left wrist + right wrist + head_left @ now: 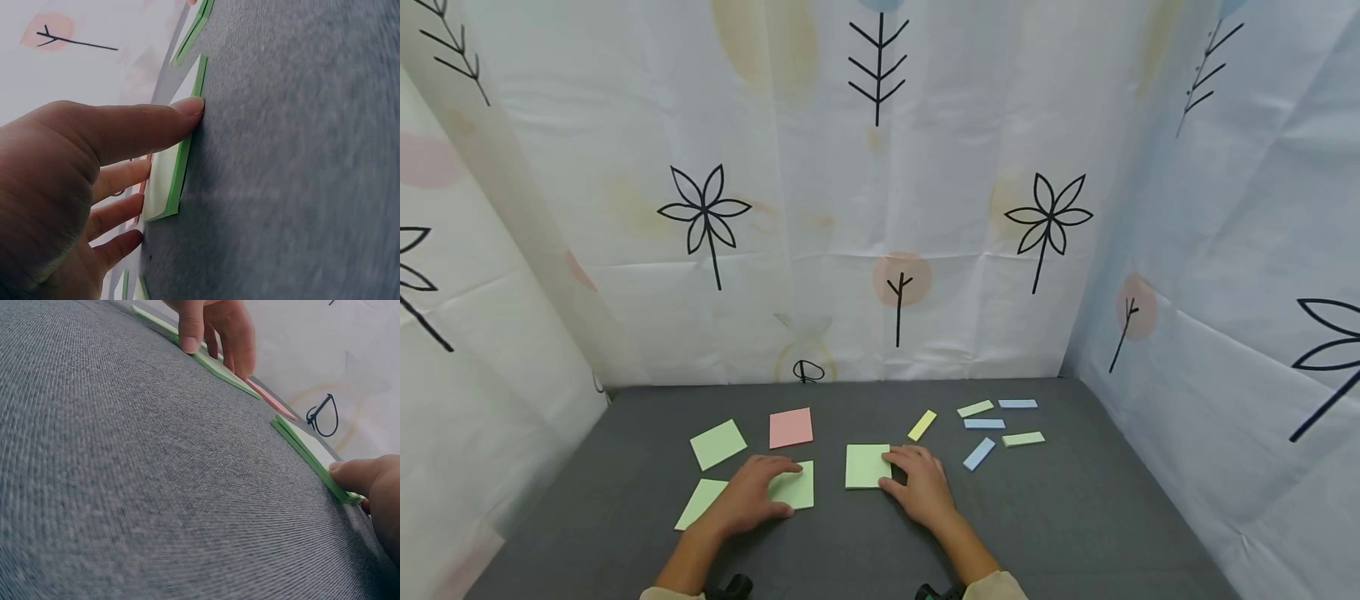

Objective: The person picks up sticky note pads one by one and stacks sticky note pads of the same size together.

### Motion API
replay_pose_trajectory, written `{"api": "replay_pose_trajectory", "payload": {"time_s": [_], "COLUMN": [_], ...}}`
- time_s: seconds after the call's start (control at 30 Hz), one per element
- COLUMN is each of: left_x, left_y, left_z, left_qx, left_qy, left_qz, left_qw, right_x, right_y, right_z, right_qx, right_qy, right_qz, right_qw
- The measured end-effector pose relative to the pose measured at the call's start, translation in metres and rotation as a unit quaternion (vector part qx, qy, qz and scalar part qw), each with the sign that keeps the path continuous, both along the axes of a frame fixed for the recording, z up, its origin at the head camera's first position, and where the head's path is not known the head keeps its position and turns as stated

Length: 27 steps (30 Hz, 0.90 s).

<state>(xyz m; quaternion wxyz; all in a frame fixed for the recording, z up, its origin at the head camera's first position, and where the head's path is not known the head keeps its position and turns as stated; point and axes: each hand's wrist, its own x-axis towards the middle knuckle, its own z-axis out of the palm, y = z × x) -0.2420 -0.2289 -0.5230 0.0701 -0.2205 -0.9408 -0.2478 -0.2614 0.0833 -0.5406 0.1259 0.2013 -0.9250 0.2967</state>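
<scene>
Holding notepads (867,467), hands (754,492) (923,488) face printed drapes (962,167) across a grey, seemingly cloth-covered table (850,554).

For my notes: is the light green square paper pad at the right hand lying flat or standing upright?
Lying flat: the pad shows its broad face upward, and its thin side rests along the grey cloth.

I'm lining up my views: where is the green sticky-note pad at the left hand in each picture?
Head: the green sticky-note pad lies below and left of centre, partly covered by the left hand.
Left wrist: slightly left of centre, partly covered.
Right wrist: near the top, slightly right of centre.
Shared landmark: the green pad at the right hand.
</scene>
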Motion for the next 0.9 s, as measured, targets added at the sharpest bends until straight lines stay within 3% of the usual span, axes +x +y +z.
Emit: {"api": "replay_pose_trajectory", "payload": {"time_s": [0.5, 0.9], "left_x": [-0.011, -0.02], "left_y": [0.022, 0.042], "left_z": [-0.004, -0.008], "left_qx": [0.036, 0.036], "left_qy": [0.01, 0.02], "left_qz": [0.031, 0.081], "left_qw": [0.9988, 0.9959], "right_x": [-0.001, 0.0], "right_y": [-0.001, -0.001], "right_z": [-0.001, -0.001], "right_qx": [-0.001, -0.001], "right_qy": [-0.003, 0.007], "right_qz": [-0.001, -0.002], "right_qw": [1.0, 1.0]}}
